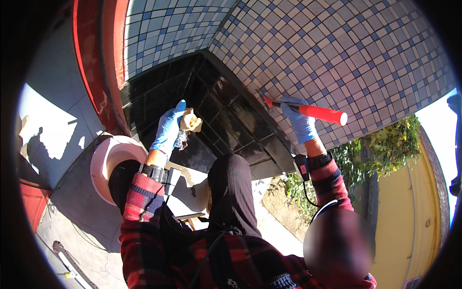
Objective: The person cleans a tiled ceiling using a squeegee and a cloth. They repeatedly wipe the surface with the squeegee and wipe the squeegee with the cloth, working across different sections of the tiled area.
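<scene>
My left hand (pixel 169 130), in a blue disposable glove, holds a crumpled tan sponge or cloth (pixel 191 121) together with a shiny scouring pad (pixel 181 140). Both are over the wet black tiles (pixel 231 121) of the low corner. My right hand (pixel 299 121), also gloved in blue, grips the red and black handle of a scraper (pixel 321 114). The scraper's head lies at the lower edge of the patterned wall tiles (pixel 310 65), just above the black tiles. Whether its blade touches the wall is hard to tell.
A pink basin (pixel 100 169) stands beside my left leg. A red frame (pixel 99 65) borders the tiles on the left. A broom or squeegee head (pixel 74 265) lies at lower left. Leafy plants (pixel 391 144) and a yellow wall (pixel 397 216) are on the right.
</scene>
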A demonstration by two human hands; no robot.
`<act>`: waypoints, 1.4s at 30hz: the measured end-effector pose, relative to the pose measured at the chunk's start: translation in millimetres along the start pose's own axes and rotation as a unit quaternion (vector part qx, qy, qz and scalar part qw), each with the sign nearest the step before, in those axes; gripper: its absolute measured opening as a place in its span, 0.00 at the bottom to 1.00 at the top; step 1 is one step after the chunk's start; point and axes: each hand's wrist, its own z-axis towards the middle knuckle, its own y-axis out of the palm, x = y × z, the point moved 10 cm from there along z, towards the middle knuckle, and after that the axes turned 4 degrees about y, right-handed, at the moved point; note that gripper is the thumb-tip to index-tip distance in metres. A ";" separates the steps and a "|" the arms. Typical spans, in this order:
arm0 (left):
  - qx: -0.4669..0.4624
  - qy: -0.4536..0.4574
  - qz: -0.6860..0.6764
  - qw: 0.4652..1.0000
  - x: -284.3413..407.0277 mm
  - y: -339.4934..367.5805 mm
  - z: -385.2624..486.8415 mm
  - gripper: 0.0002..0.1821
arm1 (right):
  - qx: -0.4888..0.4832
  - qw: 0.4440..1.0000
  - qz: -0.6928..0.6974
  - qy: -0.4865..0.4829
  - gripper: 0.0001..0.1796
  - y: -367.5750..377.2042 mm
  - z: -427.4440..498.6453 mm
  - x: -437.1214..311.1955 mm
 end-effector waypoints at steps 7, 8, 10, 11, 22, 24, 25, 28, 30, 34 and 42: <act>-0.022 -0.011 -0.009 1.000 -3.4 3.5 2.1 0.22 | 0.018 0.999 -0.006 -0.030 0.09 -3.9 -0.9 -8.3; -0.019 -0.029 -0.016 0.999 -7.3 2.8 2.2 0.22 | 0.017 0.999 -0.023 -0.045 0.09 -3.6 -0.7 -11.7; -0.007 0.011 0.000 1.000 0.6 -1.4 3.0 0.21 | 0.020 0.995 -0.043 -0.083 0.09 -4.3 -1.0 -19.2; 0.002 0.020 0.011 1.000 2.3 -3.8 2.9 0.21 | 0.028 0.994 -0.047 -0.099 0.09 -6.7 -1.6 -22.1; 0.003 -0.011 0.047 0.999 0.5 -1.3 -3.1 0.23 | 0.032 0.997 -0.054 -0.049 0.09 -45.8 -11.1 -20.7; -0.020 0.015 0.016 1.000 5.9 4.7 -3.3 0.23 | 0.029 0.996 -0.021 -0.081 0.09 -55.1 -15.8 -28.5; -0.004 0.003 0.013 1.000 3.6 2.4 -3.1 0.24 | 0.057 0.997 -0.025 -0.043 0.08 -64.3 -16.7 -21.3; -0.016 0.008 0.031 0.999 4.6 5.6 -6.3 0.24 | 0.048 0.996 0.045 -0.054 0.09 -66.1 -21.5 -19.9; -0.003 -0.007 0.041 0.999 3.1 3.4 -8.8 0.24 | 0.050 0.998 0.028 -0.016 0.08 -64.9 -22.4 -10.5; 0.003 -0.017 0.073 0.997 6.2 0.7 -11.8 0.23 | 0.047 0.996 0.037 -0.064 0.10 -63.2 -22.8 -18.0; -0.020 0.002 0.056 0.998 11.1 5.7 -12.3 0.23 | 0.036 0.997 0.036 -0.060 0.09 -61.9 -17.2 -18.7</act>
